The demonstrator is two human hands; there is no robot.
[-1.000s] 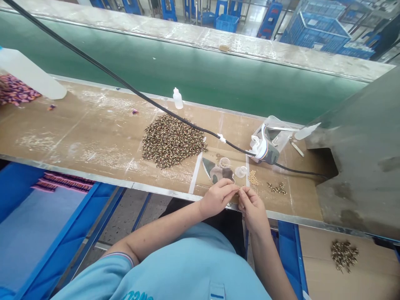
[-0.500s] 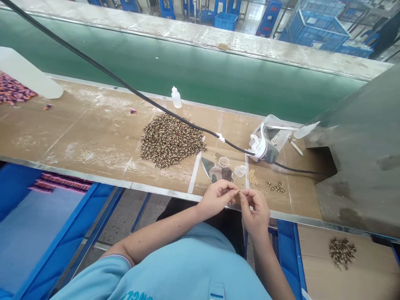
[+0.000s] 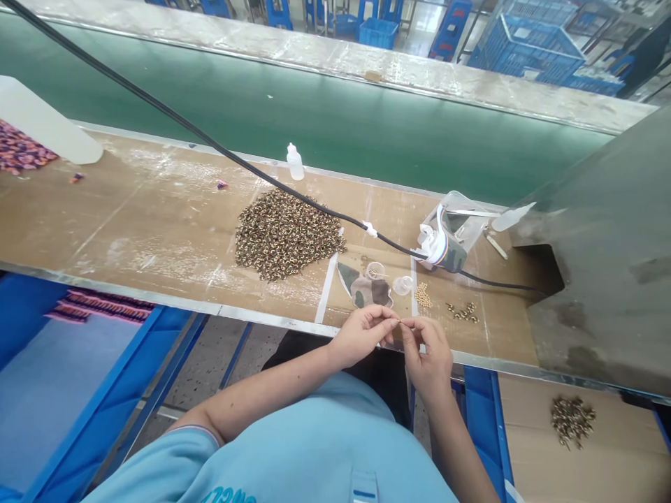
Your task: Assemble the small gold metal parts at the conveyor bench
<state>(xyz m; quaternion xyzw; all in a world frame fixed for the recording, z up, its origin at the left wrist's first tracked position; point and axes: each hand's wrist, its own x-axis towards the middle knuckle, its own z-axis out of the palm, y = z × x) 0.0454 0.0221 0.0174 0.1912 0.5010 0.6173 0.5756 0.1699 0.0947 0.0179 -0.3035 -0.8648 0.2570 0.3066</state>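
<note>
My left hand (image 3: 364, 334) and my right hand (image 3: 427, 347) meet fingertip to fingertip just over the table's front edge. Both are pinched closed around something tiny between them, too small to name. Just beyond the fingers lie a camouflage cloth (image 3: 371, 289), a small clear cup (image 3: 375, 271) and a round clear lid or dish (image 3: 402, 285). To their right sit a patch of small beige beads (image 3: 423, 295) and a few curved brass-coloured pieces (image 3: 462, 311). A large heap of similar dark and brass pieces (image 3: 288, 235) spreads to the left.
A black cable (image 3: 210, 143) crosses above the table. A white squeeze bottle (image 3: 295, 163) stands at the back. A clear bin (image 3: 466, 223) and a metal housing (image 3: 602, 265) are at right. Another pile of brass pieces (image 3: 572, 421) lies on cardboard, lower right.
Both hands stay pinched together in almost the same place. The whole view has shifted very slightly; nothing on the table has visibly moved.
</note>
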